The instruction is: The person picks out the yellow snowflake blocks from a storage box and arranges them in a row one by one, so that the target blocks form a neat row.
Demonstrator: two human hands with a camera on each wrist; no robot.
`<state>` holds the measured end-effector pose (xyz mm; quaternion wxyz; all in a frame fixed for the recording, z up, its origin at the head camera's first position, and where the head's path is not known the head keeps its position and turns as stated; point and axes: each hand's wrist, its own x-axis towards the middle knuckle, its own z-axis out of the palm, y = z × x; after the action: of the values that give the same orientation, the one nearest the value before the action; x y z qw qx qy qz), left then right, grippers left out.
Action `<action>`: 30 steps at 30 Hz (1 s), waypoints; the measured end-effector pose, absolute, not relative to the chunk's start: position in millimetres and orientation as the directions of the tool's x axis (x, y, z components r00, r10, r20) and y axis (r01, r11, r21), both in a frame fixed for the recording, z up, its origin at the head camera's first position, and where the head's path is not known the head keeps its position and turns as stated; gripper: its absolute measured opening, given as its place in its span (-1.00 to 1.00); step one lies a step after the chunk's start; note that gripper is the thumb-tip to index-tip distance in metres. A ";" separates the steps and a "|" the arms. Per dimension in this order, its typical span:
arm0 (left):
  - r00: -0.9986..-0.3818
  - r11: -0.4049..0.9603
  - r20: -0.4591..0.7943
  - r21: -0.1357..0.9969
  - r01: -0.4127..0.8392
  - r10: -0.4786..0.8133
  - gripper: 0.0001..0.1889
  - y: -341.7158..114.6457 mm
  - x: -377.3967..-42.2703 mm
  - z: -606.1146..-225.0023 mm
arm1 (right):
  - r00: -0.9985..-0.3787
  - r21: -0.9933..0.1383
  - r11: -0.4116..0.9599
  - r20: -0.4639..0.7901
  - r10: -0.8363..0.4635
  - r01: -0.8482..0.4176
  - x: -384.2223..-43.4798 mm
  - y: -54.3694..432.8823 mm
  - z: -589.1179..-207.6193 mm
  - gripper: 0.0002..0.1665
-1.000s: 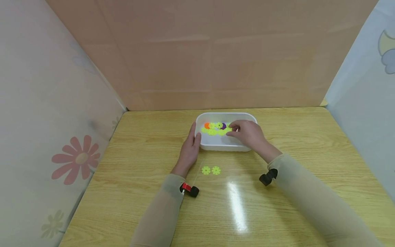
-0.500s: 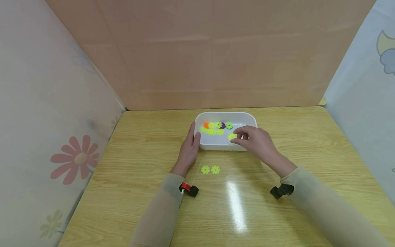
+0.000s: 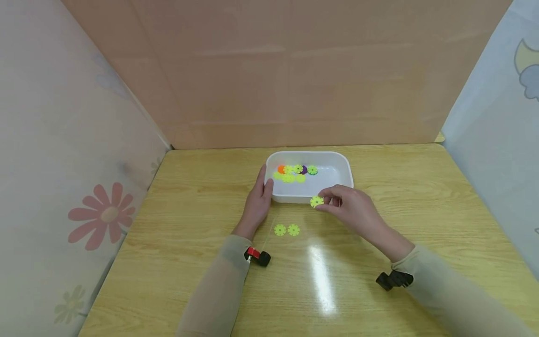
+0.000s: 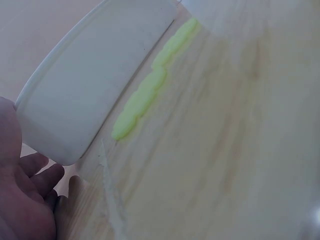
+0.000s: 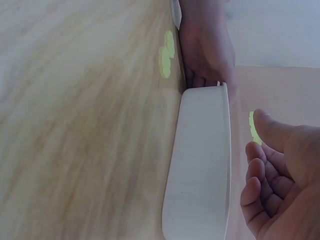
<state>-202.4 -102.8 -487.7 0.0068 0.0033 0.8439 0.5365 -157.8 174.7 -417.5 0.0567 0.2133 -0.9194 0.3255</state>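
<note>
A yellow-green notched plastic disc, a snowflake building disc [image 3: 316, 201], is pinched between the thumb and forefinger of my right hand [image 3: 355, 208]. It is held just over the near rim of a white plastic tub [image 3: 330, 180]. In the right wrist view the same hand [image 5: 285, 170] shows its other fingers curled with nothing in them. My left hand [image 3: 257, 201] grips the tub's left end, thumb by the near corner. Inside the tub lie several yellow-green discs [image 3: 288, 178], an orange disc [image 3: 281, 169], a purple disc [image 3: 304, 170] and a green disc [image 3: 312, 170].
Two yellow-green discs [image 3: 287, 230] lie side by side on the wooden table [image 3: 202, 210], in front of the tub. A brown panel [image 3: 294, 84] rises behind the table. Pale printed walls stand left [image 3: 54, 140] and right [image 3: 497, 121].
The right hand has drawn a yellow-green disc from the tub's right part toward me, up past the near rim. My left hand has stayed at the tub's left end.
</note>
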 end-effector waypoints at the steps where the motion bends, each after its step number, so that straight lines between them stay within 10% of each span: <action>1: -1.000 0.424 -0.009 0.906 -0.003 0.014 -0.32 -103.0 -202.5 -487.8 | -0.901 -0.577 0.693 0.243 -0.359 -0.432 -156.2 174.4 -418.5 -0.74; 30: -1.000 0.429 -0.013 0.903 -0.005 0.015 -0.31 -102.4 -204.2 -487.9 | -0.863 -0.581 0.659 0.173 -0.474 -0.478 -144.3 165.5 -456.1 -0.73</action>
<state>-204.2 -102.4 -487.9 0.0094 0.0030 0.8453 0.5342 -144.3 165.5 -456.1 0.0029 0.2615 -0.9107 0.3196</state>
